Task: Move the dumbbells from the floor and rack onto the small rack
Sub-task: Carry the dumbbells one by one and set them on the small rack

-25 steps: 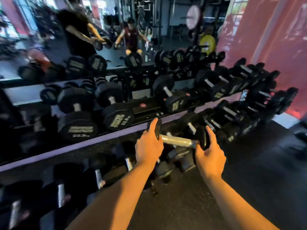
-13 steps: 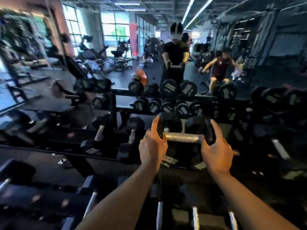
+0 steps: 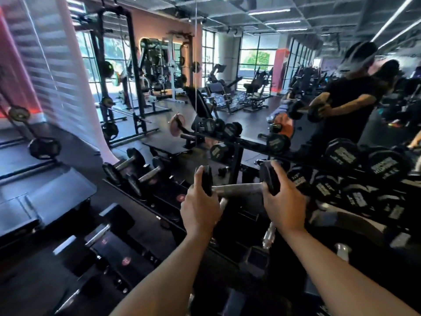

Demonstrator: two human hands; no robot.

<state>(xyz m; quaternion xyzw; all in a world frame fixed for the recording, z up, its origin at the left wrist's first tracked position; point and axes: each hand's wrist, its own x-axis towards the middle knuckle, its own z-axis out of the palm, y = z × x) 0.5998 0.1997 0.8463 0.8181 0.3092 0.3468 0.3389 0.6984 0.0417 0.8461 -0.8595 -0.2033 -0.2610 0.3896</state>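
Note:
I hold one black dumbbell (image 3: 239,187) with a steel handle level in front of me, above the rack. My left hand (image 3: 199,205) grips its left head and my right hand (image 3: 284,202) grips its right head. Below and ahead runs a long black dumbbell rack (image 3: 159,201) with several empty cradles. Two small dumbbells (image 3: 134,169) lie on its upper tier at the left. Large round dumbbells (image 3: 355,179) fill the rack at the right.
A wall mirror behind the rack shows a person in black holding a dumbbell (image 3: 346,103). Benches and weight machines (image 3: 227,96) appear in it. A weight plate on a bar (image 3: 44,148) leans at the far left near a white curtain (image 3: 68,71).
My view has swung left along the rack while both hands keep hold of the dumbbell. It has risen from near the floor to above the rack.

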